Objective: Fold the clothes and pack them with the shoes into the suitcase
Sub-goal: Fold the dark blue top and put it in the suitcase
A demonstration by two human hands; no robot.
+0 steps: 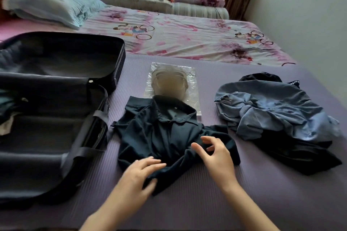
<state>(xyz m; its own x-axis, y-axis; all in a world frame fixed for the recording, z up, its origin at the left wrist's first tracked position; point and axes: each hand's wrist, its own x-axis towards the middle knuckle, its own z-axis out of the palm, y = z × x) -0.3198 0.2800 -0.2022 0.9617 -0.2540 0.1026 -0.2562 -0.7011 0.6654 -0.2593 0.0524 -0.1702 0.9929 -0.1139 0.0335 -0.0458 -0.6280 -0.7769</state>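
While the dark shirt [165,137] lies crumpled in the middle of the purple mat [206,202], collar away from the person and front bunched into ridges, any fold begun now would likely trap those wrinkles and come out lopsided; a quick tug at the hem could also drag the collar, which overlaps the plastic bag of shoes [172,82] just behind it, and pull that bag askew; the left hand [139,174] sits low over the near hem, fingers stretched out and close together across the cloth, thumb below them, though blur hides whether the thumb pinches the fabric; the right hand [214,153] hovers over the right sleeve, fingers spread and loosely curled, thumb apart from them, holding nothing that shows; both forearms come in from the near edge, angled toward each other; the open suitcase [56,137] lies just left of the shirt, so a loose sleeve might snag on its strap; a heap of blue denim clothes [272,110] sits to the right, apart from the shirt, unfolded
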